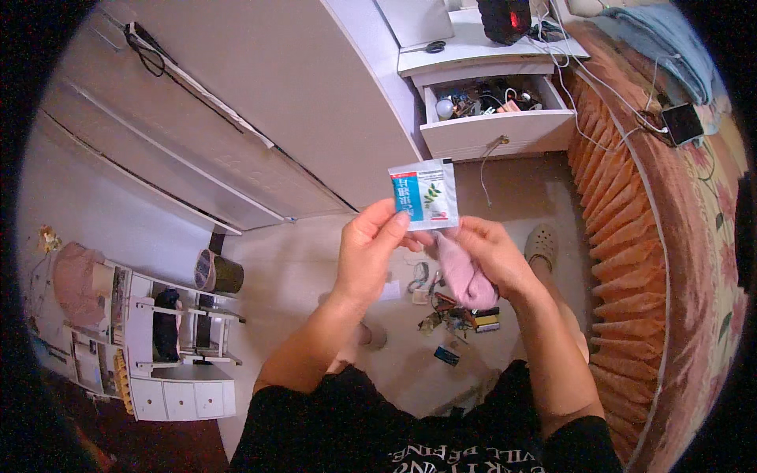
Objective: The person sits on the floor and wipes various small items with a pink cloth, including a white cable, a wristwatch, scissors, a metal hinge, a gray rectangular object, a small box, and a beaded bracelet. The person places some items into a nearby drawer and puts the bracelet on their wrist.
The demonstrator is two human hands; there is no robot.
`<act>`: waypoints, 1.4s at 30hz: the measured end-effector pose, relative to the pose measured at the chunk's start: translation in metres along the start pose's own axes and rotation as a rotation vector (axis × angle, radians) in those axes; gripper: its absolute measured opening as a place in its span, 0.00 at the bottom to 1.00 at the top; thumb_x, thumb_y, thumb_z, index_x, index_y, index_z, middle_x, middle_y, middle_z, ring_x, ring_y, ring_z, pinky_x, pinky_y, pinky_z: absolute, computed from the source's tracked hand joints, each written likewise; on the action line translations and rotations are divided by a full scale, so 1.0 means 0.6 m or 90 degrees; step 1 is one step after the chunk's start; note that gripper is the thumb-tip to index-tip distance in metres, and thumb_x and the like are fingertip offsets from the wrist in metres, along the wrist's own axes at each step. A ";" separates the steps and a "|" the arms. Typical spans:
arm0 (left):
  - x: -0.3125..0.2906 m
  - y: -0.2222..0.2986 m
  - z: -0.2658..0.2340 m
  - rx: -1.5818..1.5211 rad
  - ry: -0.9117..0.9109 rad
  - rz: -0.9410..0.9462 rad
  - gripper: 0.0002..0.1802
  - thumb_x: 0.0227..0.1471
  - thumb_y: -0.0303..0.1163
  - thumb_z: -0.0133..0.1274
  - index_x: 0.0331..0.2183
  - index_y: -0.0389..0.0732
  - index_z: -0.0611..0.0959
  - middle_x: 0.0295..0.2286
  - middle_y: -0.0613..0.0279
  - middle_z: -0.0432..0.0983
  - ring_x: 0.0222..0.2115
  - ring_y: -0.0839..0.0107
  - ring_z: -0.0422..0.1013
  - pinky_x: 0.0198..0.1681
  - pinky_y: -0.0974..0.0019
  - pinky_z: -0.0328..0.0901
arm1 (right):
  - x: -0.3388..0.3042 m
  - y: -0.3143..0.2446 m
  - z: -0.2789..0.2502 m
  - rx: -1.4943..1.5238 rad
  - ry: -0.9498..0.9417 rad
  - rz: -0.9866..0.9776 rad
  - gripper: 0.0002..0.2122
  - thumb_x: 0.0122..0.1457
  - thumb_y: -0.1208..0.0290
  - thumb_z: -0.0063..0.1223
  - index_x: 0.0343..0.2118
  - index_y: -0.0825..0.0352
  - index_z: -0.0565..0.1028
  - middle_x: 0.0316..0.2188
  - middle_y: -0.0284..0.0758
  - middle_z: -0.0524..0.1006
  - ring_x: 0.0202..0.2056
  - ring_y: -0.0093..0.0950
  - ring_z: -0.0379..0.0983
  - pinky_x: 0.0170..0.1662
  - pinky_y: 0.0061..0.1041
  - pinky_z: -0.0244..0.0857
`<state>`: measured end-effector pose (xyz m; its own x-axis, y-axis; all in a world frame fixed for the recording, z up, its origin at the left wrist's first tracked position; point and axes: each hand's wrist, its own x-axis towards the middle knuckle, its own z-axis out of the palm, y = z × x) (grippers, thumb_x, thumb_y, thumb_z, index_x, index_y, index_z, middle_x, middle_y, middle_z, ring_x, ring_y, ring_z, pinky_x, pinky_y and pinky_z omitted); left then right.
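Observation:
A small flat sachet (432, 197), white and blue with a green leaf picture, is held up in front of me. My left hand (367, 251) pinches its lower left edge between thumb and fingers. My right hand (494, 251) is closed round a soft pink cloth (468, 277), which hangs down below the fingers. The right fingertips are at the sachet's lower right corner; whether they grip it too is unclear. On the floor beneath lies a pile of small items (457, 315), partly hidden by the cloth. A dark blue packet (447, 356) lies nearer to me.
Ahead, an open drawer (498, 135) full of small things juts from a white cabinet, with black-handled scissors (432, 47) on top. The bed with its orange ruffled skirt (623, 260) runs along the right, and wardrobe doors (260, 94) stand at the left. A bin (223, 273) stands left.

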<state>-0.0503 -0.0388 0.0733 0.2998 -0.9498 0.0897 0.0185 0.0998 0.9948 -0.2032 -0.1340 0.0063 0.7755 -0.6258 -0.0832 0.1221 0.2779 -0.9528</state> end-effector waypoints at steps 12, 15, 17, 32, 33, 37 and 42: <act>-0.038 -0.063 -0.008 -0.090 0.146 -0.028 0.11 0.50 0.32 0.50 0.36 0.37 0.76 0.26 0.70 0.71 0.24 0.83 0.65 0.28 0.77 0.60 | -0.015 -0.005 0.035 0.005 -0.095 -0.030 0.12 0.60 0.65 0.43 0.32 0.70 0.73 0.26 0.27 0.74 0.28 0.15 0.66 0.31 0.17 0.63; -0.036 -0.072 -0.026 -0.114 0.163 -0.112 0.12 0.50 0.36 0.51 0.35 0.38 0.76 0.26 0.72 0.70 0.23 0.85 0.61 0.25 0.79 0.55 | -0.019 -0.005 0.042 -0.086 -0.124 -0.004 0.12 0.59 0.65 0.44 0.31 0.69 0.73 0.25 0.27 0.74 0.27 0.15 0.66 0.31 0.18 0.63; -0.039 -0.079 -0.065 -0.098 0.131 -0.140 0.11 0.50 0.35 0.52 0.34 0.38 0.77 0.25 0.72 0.70 0.22 0.85 0.62 0.25 0.78 0.57 | -0.010 0.013 0.037 -0.101 -0.081 -0.001 0.12 0.59 0.64 0.44 0.30 0.69 0.73 0.25 0.27 0.74 0.28 0.15 0.66 0.31 0.18 0.63; -0.077 -0.089 -0.076 -0.155 0.170 -0.146 0.13 0.49 0.29 0.51 0.39 0.39 0.73 0.29 0.67 0.71 0.29 0.79 0.66 0.30 0.74 0.62 | 0.011 0.045 0.081 0.014 -0.037 0.004 0.11 0.59 0.66 0.44 0.35 0.70 0.72 0.27 0.28 0.74 0.28 0.16 0.67 0.31 0.17 0.63; -0.075 -0.092 -0.082 -0.144 0.168 -0.137 0.12 0.49 0.30 0.51 0.38 0.39 0.74 0.28 0.68 0.71 0.28 0.80 0.65 0.29 0.75 0.61 | 0.012 0.044 0.075 0.000 -0.037 -0.004 0.11 0.59 0.67 0.44 0.35 0.70 0.72 0.27 0.28 0.74 0.28 0.16 0.67 0.31 0.17 0.63; -0.068 -0.085 -0.086 -0.054 0.158 -0.142 0.09 0.49 0.31 0.52 0.34 0.38 0.75 0.24 0.70 0.70 0.23 0.81 0.63 0.26 0.77 0.59 | 0.004 0.031 0.061 -0.046 -0.075 -0.004 0.11 0.59 0.66 0.45 0.34 0.70 0.73 0.25 0.28 0.74 0.28 0.16 0.67 0.31 0.17 0.63; -0.032 -0.111 -0.112 -0.120 0.178 -0.189 0.09 0.50 0.30 0.51 0.34 0.36 0.75 0.25 0.65 0.72 0.22 0.78 0.67 0.25 0.75 0.62 | 0.007 0.026 0.047 -0.177 -0.033 -0.009 0.13 0.57 0.62 0.47 0.31 0.70 0.74 0.24 0.30 0.75 0.27 0.18 0.67 0.31 0.22 0.64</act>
<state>0.0067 -0.0073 0.0021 0.5016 -0.8310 -0.2405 0.3089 -0.0877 0.9470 -0.1807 -0.1120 -0.0005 0.8062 -0.5884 -0.0616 -0.0362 0.0549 -0.9978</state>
